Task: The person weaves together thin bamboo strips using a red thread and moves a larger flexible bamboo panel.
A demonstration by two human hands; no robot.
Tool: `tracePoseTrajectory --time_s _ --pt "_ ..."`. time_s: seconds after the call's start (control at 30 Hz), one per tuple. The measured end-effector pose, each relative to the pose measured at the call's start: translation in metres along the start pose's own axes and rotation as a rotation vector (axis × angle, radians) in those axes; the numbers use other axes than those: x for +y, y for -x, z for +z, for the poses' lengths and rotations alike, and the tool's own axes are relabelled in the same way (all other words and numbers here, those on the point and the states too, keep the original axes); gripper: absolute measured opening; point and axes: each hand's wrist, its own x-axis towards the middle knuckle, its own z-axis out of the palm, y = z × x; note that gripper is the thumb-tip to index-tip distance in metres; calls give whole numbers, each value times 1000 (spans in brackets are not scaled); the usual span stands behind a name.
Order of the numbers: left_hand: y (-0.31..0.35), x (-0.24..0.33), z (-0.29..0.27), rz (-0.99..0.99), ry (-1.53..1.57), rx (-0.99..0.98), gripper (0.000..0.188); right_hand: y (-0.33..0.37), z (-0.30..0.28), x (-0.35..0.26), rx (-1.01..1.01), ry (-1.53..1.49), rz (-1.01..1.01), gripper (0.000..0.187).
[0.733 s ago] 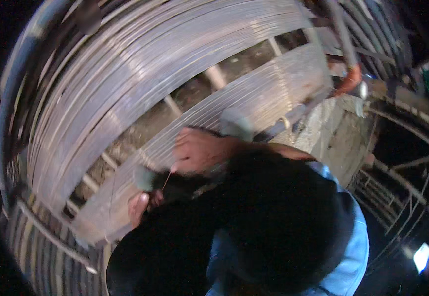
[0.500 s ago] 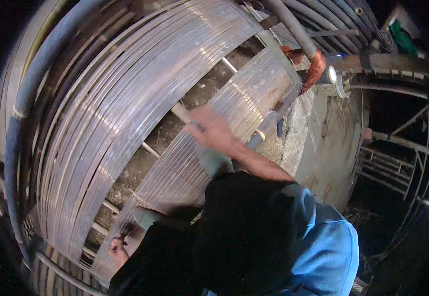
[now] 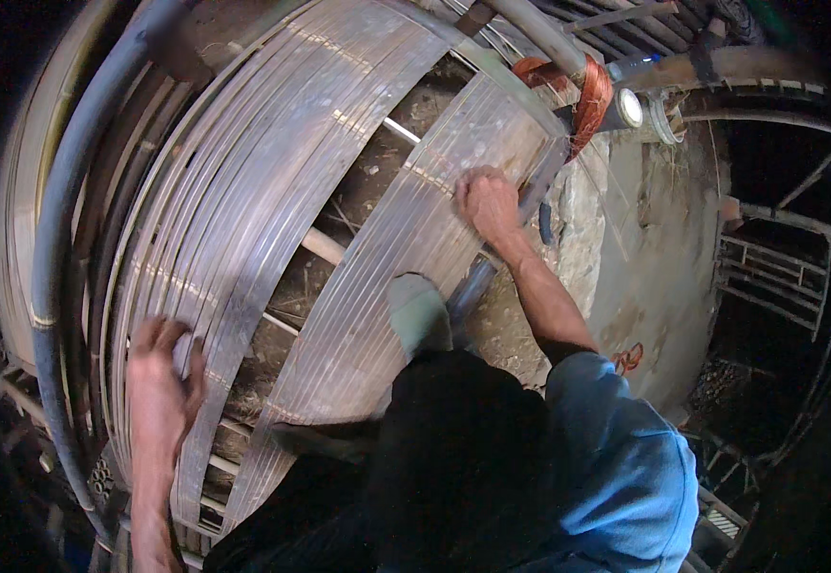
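Two sections of long, thin, pale slats, which look like split bamboo, lie beneath me, tied across by narrow bands. My left hand (image 3: 162, 368) is over the wide slat section (image 3: 286, 134) on the left, thumb and bent fingers apart. On the narrower slat section (image 3: 368, 315), my right hand (image 3: 490, 202) rests near its right edge with curled fingers; whatever may be under the fingertips is hidden. My grey-green socked foot (image 3: 417, 310) stands on this narrower section. A dark gap with pale crossbars (image 3: 323, 245) separates the two.
Orange-red cord (image 3: 592, 110) is wrapped round a pole beyond my right hand. A thick bluish-grey pole (image 3: 41, 239) curves along the left. A pale concrete strip (image 3: 659, 239) lies to the right, beside a pole rack (image 3: 768, 272). A loose orange loop (image 3: 628, 358) lies near my right sleeve.
My left hand has moved from beside my feet up onto the wide slats. My right hand has gone from the gap to the right edge of the narrower section. The view has shifted slightly.
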Motion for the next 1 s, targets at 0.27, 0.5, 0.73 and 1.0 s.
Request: tracePoseTrajectory --time_s 0.27,0.5,0.73,1.0 --pt "-145 127 134 -17 540 -286 41 -31 -29 19 -613 -513 248 36" --pt "-191 190 155 14 990 272 51 -68 -158 -46 -539 -807 -258 12" --pt "-179 209 148 -326 2395 -111 37 -119 -131 -65 -208 -1136 -422 21" --pt "-150 102 185 -786 1904 22 20 -176 -130 -19 -194 -670 -466 30"
